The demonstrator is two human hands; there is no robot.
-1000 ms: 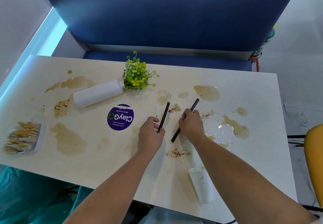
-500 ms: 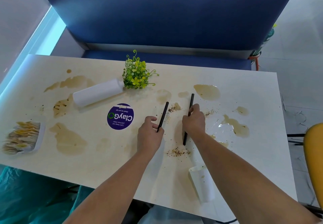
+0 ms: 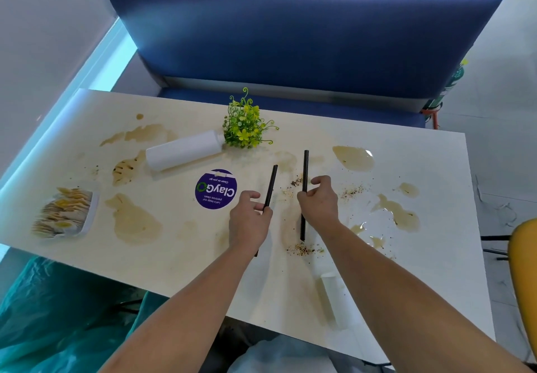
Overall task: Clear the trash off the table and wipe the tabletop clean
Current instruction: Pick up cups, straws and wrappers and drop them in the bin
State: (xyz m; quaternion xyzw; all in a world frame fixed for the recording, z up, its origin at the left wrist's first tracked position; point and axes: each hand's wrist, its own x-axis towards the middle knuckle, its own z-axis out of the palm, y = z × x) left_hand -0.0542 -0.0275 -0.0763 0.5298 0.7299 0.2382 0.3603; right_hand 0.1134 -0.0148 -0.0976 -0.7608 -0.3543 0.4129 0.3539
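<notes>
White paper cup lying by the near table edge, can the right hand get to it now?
Probably yes: the white paper cup lies close beside the right forearm, nothing blocking it. But the right hand grips a black straw, so grasping looks awkward.

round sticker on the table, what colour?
Sticker is purple with white lettering and a green ring; head view shows it.

On the pale laminate counter (image 3: 421, 169), my left hand (image 3: 250, 221) holds a thin black straw (image 3: 271, 183). My right hand (image 3: 319, 201), just beside it at three o'clock, holds a second thin black straw (image 3: 305, 169). From my hands, the round purple sticker (image 3: 215, 189) lies at nine. The toppled white plastic bottle (image 3: 183, 150) lies at ten, just beside the yellow-green plastic plant (image 3: 245, 124). The white sachet tray (image 3: 66, 212) lies far out at nine, and the tipped white paper cup (image 3: 334, 297) at five.
</notes>
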